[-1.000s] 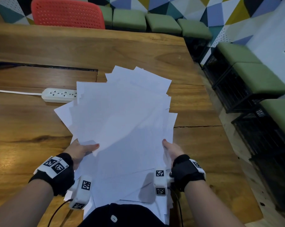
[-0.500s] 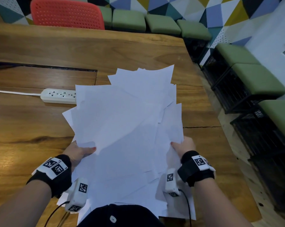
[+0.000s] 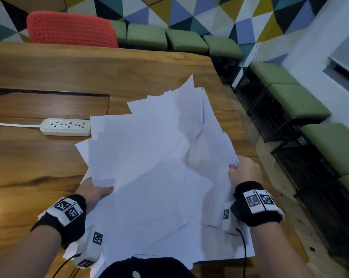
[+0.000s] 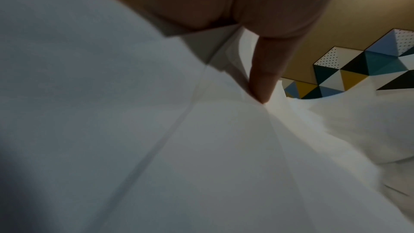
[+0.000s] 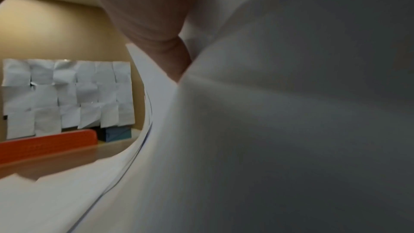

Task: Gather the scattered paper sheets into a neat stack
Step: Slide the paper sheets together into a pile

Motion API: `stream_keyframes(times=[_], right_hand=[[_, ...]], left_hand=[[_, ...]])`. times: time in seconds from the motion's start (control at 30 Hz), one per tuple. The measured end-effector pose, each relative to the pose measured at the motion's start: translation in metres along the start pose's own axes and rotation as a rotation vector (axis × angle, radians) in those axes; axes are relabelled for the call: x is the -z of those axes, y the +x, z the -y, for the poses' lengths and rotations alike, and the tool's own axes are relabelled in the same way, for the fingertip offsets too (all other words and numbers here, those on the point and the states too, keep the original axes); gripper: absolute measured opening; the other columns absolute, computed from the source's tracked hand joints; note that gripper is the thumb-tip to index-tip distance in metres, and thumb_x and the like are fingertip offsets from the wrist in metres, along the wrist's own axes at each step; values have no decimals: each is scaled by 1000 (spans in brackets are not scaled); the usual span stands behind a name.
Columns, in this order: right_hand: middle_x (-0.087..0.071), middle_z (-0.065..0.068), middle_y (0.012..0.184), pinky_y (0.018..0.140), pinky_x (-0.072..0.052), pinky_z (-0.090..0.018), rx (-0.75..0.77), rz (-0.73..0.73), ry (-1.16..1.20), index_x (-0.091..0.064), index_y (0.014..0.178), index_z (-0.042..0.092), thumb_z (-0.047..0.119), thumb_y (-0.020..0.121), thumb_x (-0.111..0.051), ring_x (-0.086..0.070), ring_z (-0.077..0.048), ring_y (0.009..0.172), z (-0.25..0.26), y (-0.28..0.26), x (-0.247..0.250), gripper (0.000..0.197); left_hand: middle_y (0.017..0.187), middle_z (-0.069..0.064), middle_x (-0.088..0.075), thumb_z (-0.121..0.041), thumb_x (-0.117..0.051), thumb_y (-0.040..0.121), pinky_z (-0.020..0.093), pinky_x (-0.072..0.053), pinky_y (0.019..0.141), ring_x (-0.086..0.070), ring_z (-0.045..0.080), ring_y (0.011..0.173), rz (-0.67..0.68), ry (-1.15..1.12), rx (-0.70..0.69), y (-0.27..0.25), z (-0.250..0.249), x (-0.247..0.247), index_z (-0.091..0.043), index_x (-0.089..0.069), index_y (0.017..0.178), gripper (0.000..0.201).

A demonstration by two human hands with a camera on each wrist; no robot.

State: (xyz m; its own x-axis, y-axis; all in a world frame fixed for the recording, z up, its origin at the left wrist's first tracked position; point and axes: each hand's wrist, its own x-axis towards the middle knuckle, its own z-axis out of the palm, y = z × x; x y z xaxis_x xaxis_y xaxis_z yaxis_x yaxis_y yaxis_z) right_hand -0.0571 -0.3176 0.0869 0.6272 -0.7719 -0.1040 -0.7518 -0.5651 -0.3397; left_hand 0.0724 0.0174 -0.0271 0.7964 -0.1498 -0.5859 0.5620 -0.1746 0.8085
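A loose, fanned pile of white paper sheets (image 3: 153, 173) is lifted over the near part of the wooden table (image 3: 89, 73), its far corners pointing away from me. My left hand (image 3: 95, 192) holds the pile's left edge, thumb on top, fingers hidden under the sheets. My right hand (image 3: 242, 170) grips the right edge, fingers curled over it. In the left wrist view a finger (image 4: 264, 77) presses into the paper sheets (image 4: 179, 148). In the right wrist view the bent paper sheets (image 5: 291, 130) fill most of the picture beside my right hand (image 5: 156, 24).
A white power strip (image 3: 66, 127) with its cable lies on the table left of the pile. A red chair (image 3: 71, 29) stands behind the table's far edge. Green stools (image 3: 298, 103) line the right side and the back wall. The table's right edge runs near my right hand.
My right hand has moved out to the right and forward along the pile's edge. The sheets have swung and spread toward the right, their far ends lifting. The left hand has stayed about where it was.
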Motion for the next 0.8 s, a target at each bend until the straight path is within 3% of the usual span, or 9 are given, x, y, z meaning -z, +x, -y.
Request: stream_keyframes(times=[0.13,0.27,0.4,0.47,0.67,0.8], right_hand=[[-54,-9,78,67,-35,-29,31,-154,13,-56,81,17,11,89,-47,-42,-26,75,1,-8,18,13],[-52,-8,76,67,-34,-28,44,-210,7,-62,91,10,9,89,-47,-42,-26,73,2,-15,35,15],[-64,-21,94,69,-36,-33,55,-254,-2,-63,97,7,8,89,-47,-53,-36,83,5,-18,57,18],[-65,-23,95,70,-40,-36,67,-333,22,-62,95,5,7,87,-47,-57,-40,90,4,-20,67,17],[-64,-23,92,70,-46,-41,217,-711,213,-64,98,4,6,84,-46,-59,-42,82,11,-27,77,23],[-65,-22,86,65,-44,-35,372,-876,277,-65,100,3,6,80,-47,-60,-40,74,26,-33,84,27]], left_hand=[[110,22,-62,15,-60,78,49,-43,98,-58,38,101,9,-9,5,3,1,1,-1,-58,104,30],[107,23,-64,15,-62,76,55,-42,99,-59,42,103,19,8,8,4,2,1,-8,-60,90,27],[108,23,-63,15,-61,77,56,-42,98,-59,43,104,17,20,18,4,0,0,-2,-58,102,30],[108,23,-63,14,-63,76,56,-43,98,-59,43,104,5,32,22,4,1,0,-1,-58,107,34],[110,24,-64,12,-66,74,57,-43,98,-59,43,103,-4,67,31,6,1,1,0,-57,111,40],[112,26,-63,15,-62,76,53,-43,98,-59,42,103,14,62,33,3,-1,1,3,-57,111,38]])
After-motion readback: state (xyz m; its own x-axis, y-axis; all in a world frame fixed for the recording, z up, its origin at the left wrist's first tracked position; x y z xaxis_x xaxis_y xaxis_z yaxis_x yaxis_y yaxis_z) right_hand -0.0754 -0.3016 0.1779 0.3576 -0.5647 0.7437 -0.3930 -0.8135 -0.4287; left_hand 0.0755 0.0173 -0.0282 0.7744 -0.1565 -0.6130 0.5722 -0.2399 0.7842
